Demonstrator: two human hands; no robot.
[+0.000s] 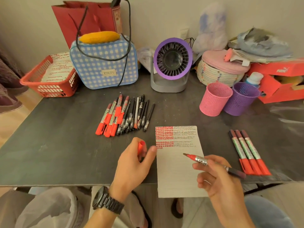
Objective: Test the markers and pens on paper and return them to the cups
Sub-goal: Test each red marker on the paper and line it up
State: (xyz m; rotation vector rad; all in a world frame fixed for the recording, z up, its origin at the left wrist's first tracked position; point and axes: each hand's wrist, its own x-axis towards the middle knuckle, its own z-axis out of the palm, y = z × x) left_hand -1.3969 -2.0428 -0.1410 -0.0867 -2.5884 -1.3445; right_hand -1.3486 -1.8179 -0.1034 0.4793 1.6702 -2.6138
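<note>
Right hand [220, 176]: fingers curled round an uncapped red marker [202, 160], held over the paper's lower half, tip pointing toward 10 o'clock.
Left hand [133, 163]: at the paper's 9 o'clock edge, thumb and fingers clamped on the red cap [141, 146]; a black watch [107, 201] sits on the wrist.
Paper [179, 175]: flat on the dark table [57, 145], near end overhanging the edge; rows of red and dark test marks cover its far part.
Pile of markers and pens [126, 116]: at 11 o'clock from the paper, lying on the table.
Three red markers [250, 152]: at 3 o'clock from the paper, side by side, caps toward the person.
Pink cup [215, 99] and purple cup [241, 97]: at 1 o'clock from the paper, upright, touching.
Fan [171, 63]: at 12 o'clock, beyond the paper.
</note>
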